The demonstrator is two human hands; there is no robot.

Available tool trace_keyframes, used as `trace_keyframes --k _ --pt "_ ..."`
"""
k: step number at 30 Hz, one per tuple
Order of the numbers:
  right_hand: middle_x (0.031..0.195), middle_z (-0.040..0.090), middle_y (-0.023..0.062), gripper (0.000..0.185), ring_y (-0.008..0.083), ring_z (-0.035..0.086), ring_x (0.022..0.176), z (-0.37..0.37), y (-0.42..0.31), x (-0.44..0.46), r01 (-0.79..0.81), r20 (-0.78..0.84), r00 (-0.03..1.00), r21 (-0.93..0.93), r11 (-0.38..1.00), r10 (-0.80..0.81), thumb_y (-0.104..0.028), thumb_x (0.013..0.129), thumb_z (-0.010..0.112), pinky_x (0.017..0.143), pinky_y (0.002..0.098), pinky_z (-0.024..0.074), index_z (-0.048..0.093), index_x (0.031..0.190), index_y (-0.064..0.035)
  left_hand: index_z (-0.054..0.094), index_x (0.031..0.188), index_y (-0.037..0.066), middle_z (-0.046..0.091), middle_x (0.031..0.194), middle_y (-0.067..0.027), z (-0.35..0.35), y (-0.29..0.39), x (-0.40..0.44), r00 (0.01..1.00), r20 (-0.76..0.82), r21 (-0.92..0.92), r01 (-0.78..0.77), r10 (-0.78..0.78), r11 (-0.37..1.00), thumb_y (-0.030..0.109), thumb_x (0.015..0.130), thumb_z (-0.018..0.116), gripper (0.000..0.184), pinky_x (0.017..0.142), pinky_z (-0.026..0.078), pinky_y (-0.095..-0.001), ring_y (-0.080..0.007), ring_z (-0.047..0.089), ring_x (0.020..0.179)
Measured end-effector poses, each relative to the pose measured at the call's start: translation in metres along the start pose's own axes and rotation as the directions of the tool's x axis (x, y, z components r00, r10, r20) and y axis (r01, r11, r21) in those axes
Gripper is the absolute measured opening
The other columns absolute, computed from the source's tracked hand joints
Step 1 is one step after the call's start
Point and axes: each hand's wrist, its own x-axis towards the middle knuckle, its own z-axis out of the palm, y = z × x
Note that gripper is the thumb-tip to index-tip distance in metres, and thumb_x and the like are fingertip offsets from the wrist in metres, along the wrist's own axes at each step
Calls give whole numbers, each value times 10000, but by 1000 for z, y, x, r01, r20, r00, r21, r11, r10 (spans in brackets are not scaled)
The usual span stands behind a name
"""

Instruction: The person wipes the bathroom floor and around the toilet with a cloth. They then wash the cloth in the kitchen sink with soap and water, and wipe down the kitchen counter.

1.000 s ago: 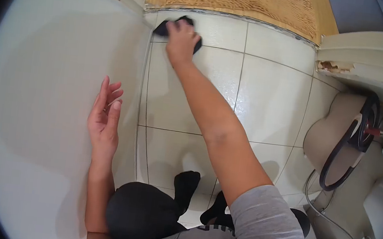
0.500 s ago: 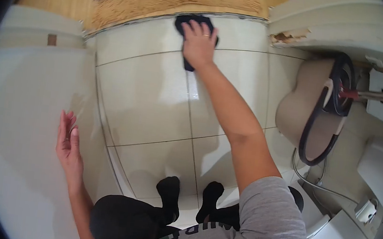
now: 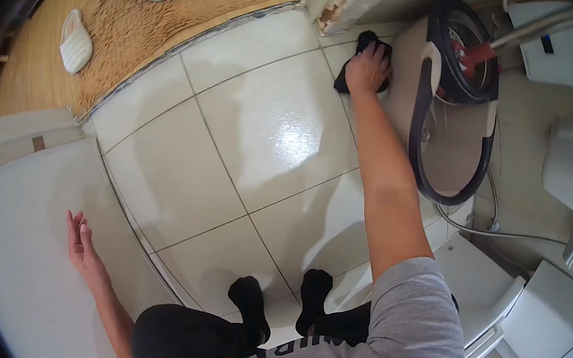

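Observation:
My right hand (image 3: 368,69) presses a dark, crumpled cloth (image 3: 367,38) onto the tiled floor (image 3: 234,138), close beside the mop bucket (image 3: 403,86). Its fingers lie over the cloth, which pokes out beyond the fingertips and to the left of the wrist. Off to the left, my left hand (image 3: 85,244) is raised in front of the white door panel (image 3: 23,198). It is empty, with its fingers loosely stretched and apart. A wet, shiny patch shows on the tiles between my two hands.
The grey-brown bucket has a dark rim, and a mop handle (image 3: 533,27) leans out of it. White slippers (image 3: 76,42) lie by a brown shaggy mat (image 3: 200,10) past the threshold. A hose (image 3: 506,234) and white fixtures stand right. The door frame (image 3: 334,8) is chipped.
My right hand has slid the cloth right along the floor, from near the threshold to beside the bucket. The view has turned right. My left hand stays raised and empty.

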Motion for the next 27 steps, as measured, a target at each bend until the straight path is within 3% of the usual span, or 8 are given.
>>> trace_keyframes --k 3,6,10,12,14,23,25,27 --pt "1366 408 176 519 396 382 1231 -5 6 4 -59 50 997 19 998 58 -257 844 478 1028 558 267 438 1318 -50 380 1392 49 547 1225 -116 62 44 -4 914 404 -19 -30 35 999 186 950 481 473 899 434 -303 -183 553 1034" --pt "1350 410 174 518 387 362 1238 -16 8 -60 42 -53 998 32 999 -40 -238 831 531 1041 560 253 440 1309 -61 371 1395 42 563 1189 -83 175 121 -19 577 808 -56 -126 119 991 192 939 490 495 880 432 -283 -149 552 996" --pt "1368 398 139 541 356 357 1253 -64 25 -155 161 83 982 118 980 -172 -212 807 554 1068 543 232 434 1322 -102 82 1464 20 524 1241 -175 319 200 -89 270 906 -271 -227 328 935 298 911 558 781 891 439 -315 -248 571 992" --pt "1364 397 130 521 353 353 1256 -82 46 -195 170 176 964 172 970 -200 -208 798 554 1071 550 223 459 1306 -142 -27 1449 -9 465 1280 -260 375 233 -129 360 897 -202 -183 257 962 426 838 634 1000 912 428 -318 -320 563 1044" --pt "1349 409 125 515 350 353 1256 -103 76 -224 154 196 963 171 973 -187 -194 787 556 1067 547 228 473 1293 -145 14 1448 -26 447 1297 -283 437 231 -155 521 727 -350 -278 447 895 334 830 641 951 925 419 -325 -323 539 1096" --pt "1171 508 192 427 391 482 1013 -113 244 -215 -66 77 995 -13 998 66 -92 736 553 876 473 389 545 1161 -54 86 1426 -76 348 1381 -302 496 249 -244 734 585 -459 -51 345 887 34 749 536 820 1068 271 -328 -345 377 1294" --pt "1157 516 208 409 398 490 986 -113 231 -206 -75 16 997 243 967 73 -112 741 569 864 459 402 559 1145 -48 68 1428 -67 335 1386 -300 508 252 -265 760 536 -457 -104 367 883 19 753 539 828 1076 277 -352 -378 382 1277" --pt "1179 529 159 316 290 470 1126 -156 160 -208 -242 452 892 439 865 20 -113 826 579 922 379 383 528 1131 -50 30 1426 -65 290 1409 -296 510 261 -281 793 550 -460 26 262 887 17 770 548 840 1086 273 -373 -403 355 1282"
